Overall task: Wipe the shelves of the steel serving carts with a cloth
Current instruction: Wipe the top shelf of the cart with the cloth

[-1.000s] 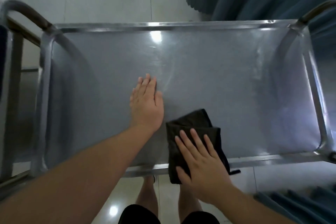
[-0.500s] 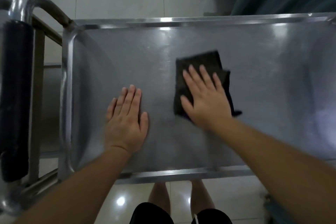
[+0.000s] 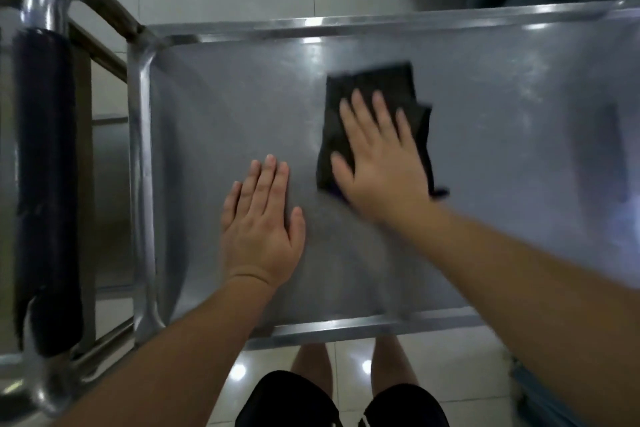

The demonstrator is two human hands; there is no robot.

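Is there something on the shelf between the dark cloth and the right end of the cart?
Nothing visible. The right hand presses the dark cloth flat on the steel shelf, bare toward its right end. The left hand rests on the other side.

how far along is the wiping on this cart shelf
Done: nothing can be confirmed; the top shelf shows smears and glare, no clear clean patch. In hand: the right hand presses the dark cloth flat mid-shelf, blurred by motion, while the left hand rests flat on the steel. Left: likely the shelf's left end near the padded handle, and the lower shelf, barely visible.
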